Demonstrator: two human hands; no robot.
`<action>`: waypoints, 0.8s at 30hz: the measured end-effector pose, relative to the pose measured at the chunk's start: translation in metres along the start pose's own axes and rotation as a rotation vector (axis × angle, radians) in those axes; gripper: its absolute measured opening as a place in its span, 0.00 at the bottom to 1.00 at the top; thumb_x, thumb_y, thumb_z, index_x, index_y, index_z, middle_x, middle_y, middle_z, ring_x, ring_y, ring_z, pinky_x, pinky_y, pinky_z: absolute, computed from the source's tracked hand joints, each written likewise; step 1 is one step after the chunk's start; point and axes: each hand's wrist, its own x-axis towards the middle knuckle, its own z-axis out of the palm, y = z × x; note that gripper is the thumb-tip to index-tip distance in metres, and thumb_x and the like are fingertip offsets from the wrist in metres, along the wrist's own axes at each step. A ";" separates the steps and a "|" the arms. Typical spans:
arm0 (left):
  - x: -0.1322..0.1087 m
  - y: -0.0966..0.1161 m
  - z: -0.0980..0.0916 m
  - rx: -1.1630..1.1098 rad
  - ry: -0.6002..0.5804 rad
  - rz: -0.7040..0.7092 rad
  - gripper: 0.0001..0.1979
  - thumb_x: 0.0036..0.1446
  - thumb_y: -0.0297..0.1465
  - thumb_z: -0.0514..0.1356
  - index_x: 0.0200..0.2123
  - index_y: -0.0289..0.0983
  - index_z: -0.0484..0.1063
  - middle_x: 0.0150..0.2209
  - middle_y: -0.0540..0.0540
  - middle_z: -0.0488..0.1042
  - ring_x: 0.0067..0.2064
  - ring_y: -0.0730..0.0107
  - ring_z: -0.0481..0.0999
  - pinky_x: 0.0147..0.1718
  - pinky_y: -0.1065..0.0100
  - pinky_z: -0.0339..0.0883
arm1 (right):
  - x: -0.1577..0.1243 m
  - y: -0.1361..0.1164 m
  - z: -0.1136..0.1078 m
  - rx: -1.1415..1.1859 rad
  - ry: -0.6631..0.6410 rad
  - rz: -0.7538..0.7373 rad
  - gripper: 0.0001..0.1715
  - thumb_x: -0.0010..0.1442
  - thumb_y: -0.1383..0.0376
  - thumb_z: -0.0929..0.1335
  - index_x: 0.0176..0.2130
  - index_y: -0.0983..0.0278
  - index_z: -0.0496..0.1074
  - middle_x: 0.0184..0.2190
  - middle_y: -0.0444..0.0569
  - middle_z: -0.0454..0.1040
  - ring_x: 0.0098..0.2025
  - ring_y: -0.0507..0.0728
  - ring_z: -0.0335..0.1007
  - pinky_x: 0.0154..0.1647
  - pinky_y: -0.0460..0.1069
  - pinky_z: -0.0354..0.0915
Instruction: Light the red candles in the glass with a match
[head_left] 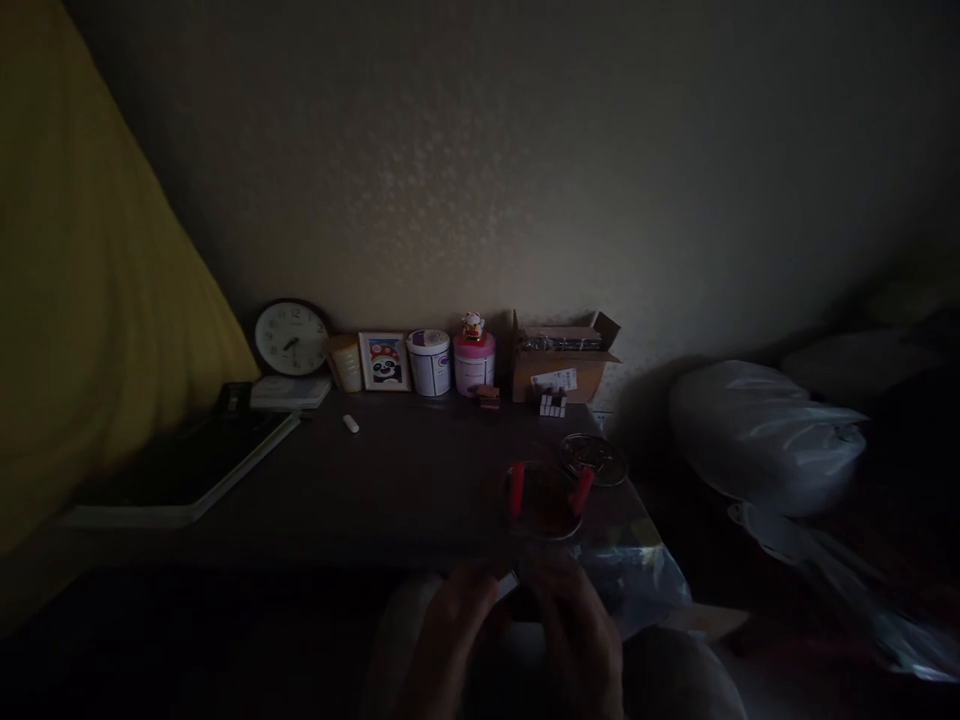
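Low in the head view, in front of the table edge, my left hand (pixel 459 612) has its fingers closed on a small pale flat-sided object (pixel 508 585), too dark to name. Close to its right, my right hand (pixel 574 605) is curled and blurred; its fingers are pressed together, and what they hold is hidden. Just beyond both hands a round glass dish (pixel 551 537) stands on the table, with a red candle (pixel 516 490) upright at its left side and another red candle (pixel 581 492) tilted at its right. A round patterned glass lid (pixel 592 459) lies behind the dish.
Along the wall stand a clock (pixel 291 338), a framed panda picture (pixel 385 362), two tubs (pixel 430 365) and an open cardboard box (pixel 559 375). A small white object (pixel 351 424) lies on the dark table (pixel 420 470). White plastic bags (pixel 757 430) bulge at right.
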 end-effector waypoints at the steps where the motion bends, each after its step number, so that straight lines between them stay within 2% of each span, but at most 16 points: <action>1: 0.000 0.001 0.000 0.022 -0.021 0.010 0.22 0.45 0.50 0.70 0.38 0.42 0.83 0.45 0.41 0.83 0.51 0.48 0.79 0.47 0.58 0.74 | 0.001 -0.001 -0.001 -0.023 0.002 -0.024 0.09 0.66 0.69 0.67 0.42 0.57 0.76 0.37 0.44 0.80 0.37 0.51 0.80 0.38 0.42 0.75; 4: 0.001 0.003 0.002 0.028 -0.009 0.043 0.22 0.45 0.50 0.70 0.38 0.41 0.82 0.43 0.42 0.83 0.48 0.52 0.79 0.46 0.59 0.73 | 0.000 -0.003 -0.007 -0.102 0.067 -0.095 0.09 0.65 0.68 0.68 0.43 0.56 0.76 0.36 0.45 0.81 0.37 0.53 0.80 0.38 0.43 0.76; 6: 0.002 0.003 0.004 -0.013 0.002 0.054 0.21 0.46 0.50 0.70 0.36 0.41 0.82 0.41 0.43 0.83 0.46 0.54 0.79 0.45 0.60 0.72 | -0.004 0.002 -0.009 -0.084 0.018 -0.086 0.10 0.65 0.67 0.67 0.44 0.54 0.77 0.37 0.47 0.82 0.38 0.55 0.81 0.36 0.45 0.76; 9: 0.005 0.001 0.004 -0.014 -0.124 0.006 0.22 0.49 0.51 0.68 0.39 0.40 0.82 0.36 0.45 0.81 0.37 0.62 0.77 0.39 0.63 0.71 | -0.008 0.022 -0.004 -0.025 -0.139 0.081 0.13 0.68 0.63 0.63 0.42 0.55 0.78 0.35 0.48 0.81 0.33 0.56 0.80 0.31 0.46 0.75; 11: 0.010 -0.004 0.000 0.020 -0.181 -0.039 0.25 0.48 0.53 0.68 0.39 0.38 0.82 0.28 0.48 0.78 0.31 0.67 0.73 0.33 0.66 0.67 | -0.007 0.038 0.002 -0.050 -0.066 0.183 0.12 0.66 0.61 0.64 0.38 0.58 0.78 0.31 0.47 0.81 0.31 0.55 0.79 0.30 0.46 0.74; 13: 0.016 -0.012 -0.006 0.023 -0.181 -0.040 0.25 0.52 0.53 0.66 0.41 0.39 0.81 0.26 0.50 0.75 0.30 0.68 0.71 0.32 0.67 0.66 | -0.004 0.047 0.004 -0.082 0.030 0.290 0.11 0.63 0.59 0.67 0.36 0.60 0.78 0.31 0.46 0.81 0.32 0.55 0.79 0.32 0.45 0.74; 15: 0.020 -0.019 -0.011 0.012 -0.180 -0.035 0.23 0.55 0.51 0.64 0.44 0.39 0.81 0.27 0.49 0.76 0.32 0.67 0.72 0.35 0.66 0.67 | 0.001 0.047 0.003 -0.073 0.071 0.367 0.11 0.61 0.57 0.69 0.36 0.60 0.78 0.32 0.46 0.81 0.34 0.55 0.79 0.33 0.44 0.73; 19: 0.020 -0.018 -0.012 0.022 -0.145 -0.061 0.26 0.53 0.52 0.65 0.44 0.38 0.81 0.32 0.46 0.79 0.33 0.64 0.75 0.35 0.64 0.69 | 0.006 0.027 -0.002 0.047 0.091 0.403 0.10 0.61 0.56 0.70 0.35 0.59 0.78 0.33 0.45 0.82 0.35 0.54 0.79 0.36 0.44 0.73; 22: 0.011 -0.009 -0.008 -0.028 -0.092 -0.055 0.24 0.51 0.50 0.67 0.45 0.40 0.81 0.43 0.41 0.81 0.43 0.57 0.79 0.43 0.60 0.72 | 0.004 0.011 -0.001 0.132 0.074 0.415 0.08 0.62 0.58 0.70 0.35 0.59 0.77 0.31 0.43 0.81 0.33 0.53 0.78 0.34 0.42 0.73; 24: 0.005 -0.006 -0.006 -0.072 -0.037 -0.043 0.23 0.49 0.49 0.69 0.43 0.41 0.82 0.49 0.39 0.80 0.51 0.50 0.78 0.48 0.57 0.72 | 0.000 0.004 0.002 0.141 0.054 0.373 0.07 0.63 0.60 0.70 0.35 0.58 0.77 0.31 0.43 0.81 0.32 0.52 0.79 0.33 0.42 0.73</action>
